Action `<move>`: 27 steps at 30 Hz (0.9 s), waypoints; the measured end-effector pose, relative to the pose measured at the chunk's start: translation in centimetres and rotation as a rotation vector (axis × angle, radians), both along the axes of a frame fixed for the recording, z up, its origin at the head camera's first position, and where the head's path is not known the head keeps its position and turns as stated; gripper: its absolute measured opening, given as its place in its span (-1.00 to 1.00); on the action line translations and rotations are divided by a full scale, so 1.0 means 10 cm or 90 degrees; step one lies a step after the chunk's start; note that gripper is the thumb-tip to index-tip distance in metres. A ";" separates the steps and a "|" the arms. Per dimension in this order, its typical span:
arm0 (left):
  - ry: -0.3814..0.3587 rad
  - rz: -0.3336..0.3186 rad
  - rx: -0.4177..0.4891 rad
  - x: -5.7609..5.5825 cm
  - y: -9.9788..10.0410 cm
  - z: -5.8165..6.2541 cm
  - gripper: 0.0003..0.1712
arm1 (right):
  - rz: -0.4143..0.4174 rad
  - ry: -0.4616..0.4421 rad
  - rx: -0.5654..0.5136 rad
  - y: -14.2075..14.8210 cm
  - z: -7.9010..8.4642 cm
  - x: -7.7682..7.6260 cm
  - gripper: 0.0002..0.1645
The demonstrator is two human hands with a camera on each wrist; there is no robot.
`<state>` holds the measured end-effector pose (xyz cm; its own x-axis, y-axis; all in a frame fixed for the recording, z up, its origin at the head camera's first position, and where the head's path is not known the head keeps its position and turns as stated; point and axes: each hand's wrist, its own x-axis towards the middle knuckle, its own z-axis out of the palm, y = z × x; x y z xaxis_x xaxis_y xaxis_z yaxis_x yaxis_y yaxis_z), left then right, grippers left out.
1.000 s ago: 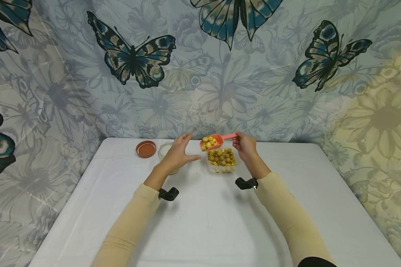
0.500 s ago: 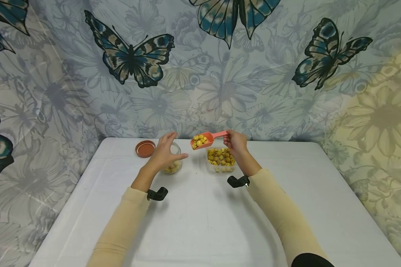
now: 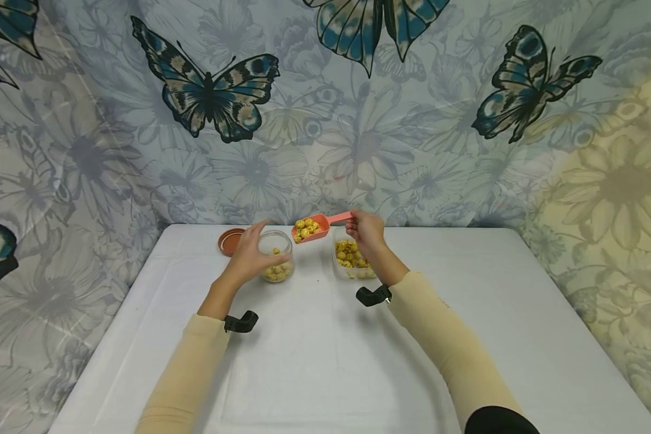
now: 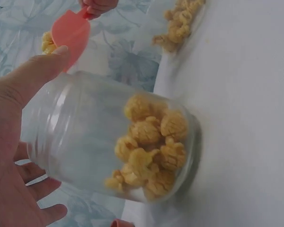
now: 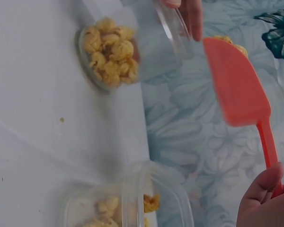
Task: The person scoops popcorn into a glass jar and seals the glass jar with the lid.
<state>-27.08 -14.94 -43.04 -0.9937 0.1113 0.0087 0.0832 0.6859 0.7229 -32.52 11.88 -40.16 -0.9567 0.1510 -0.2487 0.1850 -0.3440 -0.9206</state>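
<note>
My right hand [image 3: 367, 232] pinches the handle of a coral-pink scoop [image 5: 239, 87], which carries several pieces of yellow popcorn [image 3: 305, 229]. The scoop is held in the air, just right of and above the mouth of a clear glass jar [image 4: 90, 127]. Popcorn pieces [image 4: 149, 142] cover the jar's bottom. My left hand [image 3: 249, 253] is spread at the jar's left side near the rim, thumb in front and fingers behind, not curled tight around it. A clear plastic tub [image 3: 352, 274] of popcorn stands below the right hand, partly hidden by it.
Left of the jar lies a brown lid [image 3: 229, 242], partly behind the left hand. A white cloth covers the table [image 3: 325, 361]; a small crumb [image 5: 62, 119] lies on it between jar and tub. Close behind the table hangs a butterfly-patterned fabric backdrop [image 3: 304, 150].
The right hand has carried the loaded scoop leftward from over the tub to beside the jar's mouth. The left hand has moved left to the jar's side, uncovering more of the jar.
</note>
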 end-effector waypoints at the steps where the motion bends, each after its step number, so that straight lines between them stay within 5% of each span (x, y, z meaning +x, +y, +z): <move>1: -0.004 0.002 -0.004 0.00 -0.02 -0.02 0.29 | 0.001 -0.002 -0.001 -0.02 0.00 0.00 -0.66; 8: -0.028 0.011 -0.002 0.00 -0.09 -0.13 0.28 | -0.001 -0.009 0.002 -0.13 -0.02 -0.01 -0.81; 27: -0.049 0.023 0.046 -0.03 -0.13 -0.22 0.20 | -0.004 0.029 0.038 -0.26 0.01 -0.01 -0.73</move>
<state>-27.33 -16.24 -45.27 -0.9951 0.0780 -0.0607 0.0024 0.6329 0.7742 -32.67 9.29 -40.06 -0.9656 0.1707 -0.1960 0.1409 -0.2898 -0.9466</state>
